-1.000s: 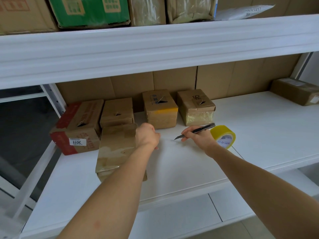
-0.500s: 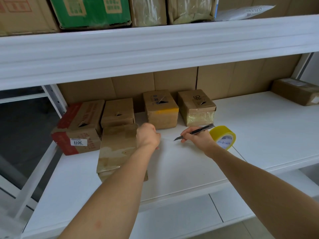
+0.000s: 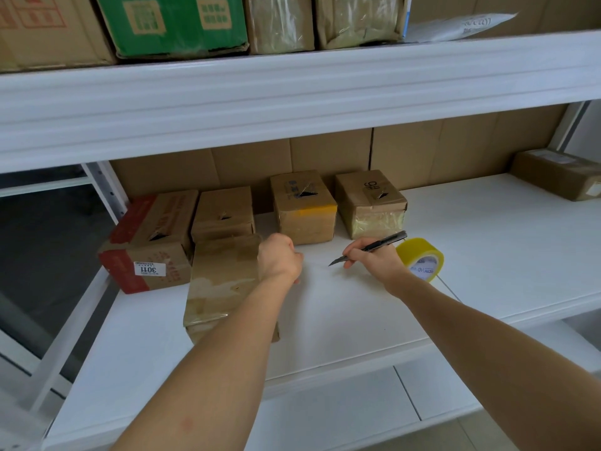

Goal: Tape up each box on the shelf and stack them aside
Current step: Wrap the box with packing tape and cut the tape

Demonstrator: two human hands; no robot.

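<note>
A brown taped box [image 3: 224, 281] lies at the front left of the white shelf [image 3: 487, 255]. My left hand [image 3: 281, 257] is curled into a fist at its far right corner; whether it holds anything is hidden. My right hand [image 3: 374, 258] grips a black utility knife [image 3: 374, 247] like a pen, blade pointing left toward the left hand. A yellow tape roll [image 3: 421, 258] stands just behind the right hand. Behind are a red-printed box [image 3: 149, 242] and three small brown boxes [image 3: 224, 211] [image 3: 304, 206] [image 3: 369, 203] with torn tops.
Another brown box [image 3: 559, 172] sits at the far right of the shelf. The shelf above [image 3: 292, 92] overhangs, loaded with a green box [image 3: 172, 24] and other cartons. Cardboard lines the back wall. A white upright [image 3: 104, 190] stands at the left.
Almost nothing has moved; both hands hold their places, and the view has shifted slightly.
</note>
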